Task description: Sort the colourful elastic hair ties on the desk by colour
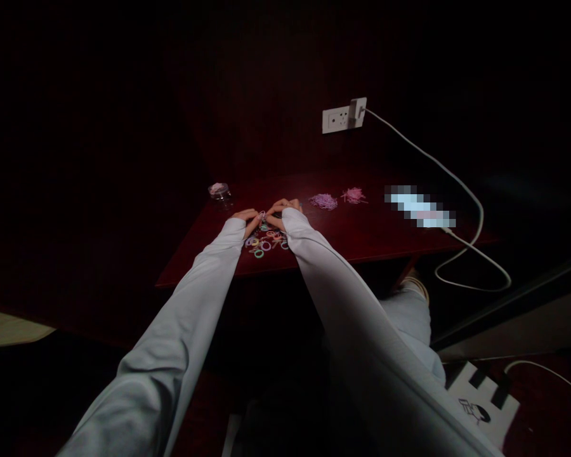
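My left hand (246, 218) and my right hand (284, 208) meet above the dark red table (200, 244). Their fingers are closed in a pinch on a small pale pink-lilac hair tie (262, 214), partly hidden by the fingertips. Directly below and in front of the hands lies a loose spread of small hair ties (266, 246) in green, yellow, lilac and orange. Beyond my right hand sit a heap of thin purple strips (323, 201) and a smaller heap of pink strips (354, 195).
A clear jar (220, 192) with something pale pink at its top stands at the table's back left. On the right lies a blurred-out bright device (421, 208), its white cable (450, 168) running to a wall socket (335, 120). A white bag (485, 403) is low right.
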Tool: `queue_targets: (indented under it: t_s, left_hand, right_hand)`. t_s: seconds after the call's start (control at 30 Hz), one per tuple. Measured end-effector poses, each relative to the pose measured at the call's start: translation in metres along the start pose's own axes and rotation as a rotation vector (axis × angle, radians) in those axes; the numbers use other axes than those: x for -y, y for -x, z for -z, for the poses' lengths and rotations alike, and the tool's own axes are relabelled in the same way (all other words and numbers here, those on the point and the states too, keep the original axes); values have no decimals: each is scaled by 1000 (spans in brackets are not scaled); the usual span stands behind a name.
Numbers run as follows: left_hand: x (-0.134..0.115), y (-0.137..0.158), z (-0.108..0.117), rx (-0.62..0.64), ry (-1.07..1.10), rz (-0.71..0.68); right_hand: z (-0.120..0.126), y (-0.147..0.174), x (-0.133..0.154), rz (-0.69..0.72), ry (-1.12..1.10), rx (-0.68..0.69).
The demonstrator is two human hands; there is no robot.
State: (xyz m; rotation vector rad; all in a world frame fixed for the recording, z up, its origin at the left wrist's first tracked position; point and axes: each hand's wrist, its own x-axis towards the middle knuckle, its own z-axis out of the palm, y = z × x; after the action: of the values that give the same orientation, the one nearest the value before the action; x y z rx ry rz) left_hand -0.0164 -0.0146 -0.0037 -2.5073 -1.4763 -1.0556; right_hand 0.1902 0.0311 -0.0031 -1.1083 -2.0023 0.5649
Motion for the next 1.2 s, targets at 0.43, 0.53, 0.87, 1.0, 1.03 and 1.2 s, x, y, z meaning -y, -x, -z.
queue_targets:
  t_s: [0.43, 0.53, 0.87, 1.0, 1.03, 1.2]
  left_hand:
    - [2, 0, 3, 10, 5, 29]
    - [1, -1, 4, 17, 5, 39]
    - [-2, -1, 4, 18, -2, 82]
    - [-2, -1, 5, 33, -6, 78]
    - [-2, -1, 5, 38, -7, 80]
    - [-2, -1, 6, 44, -8, 91]
  right_hand:
    - [16, 7, 13, -79, -20, 106]
    - [16, 6, 11, -59, -36, 115]
    - [12, 4, -2, -15, -95, 88]
    - [12, 4, -2, -28, -90, 84]
    - [12, 4, -2, -30, -88, 83]
    - [12, 5, -1, -31, -81, 76]
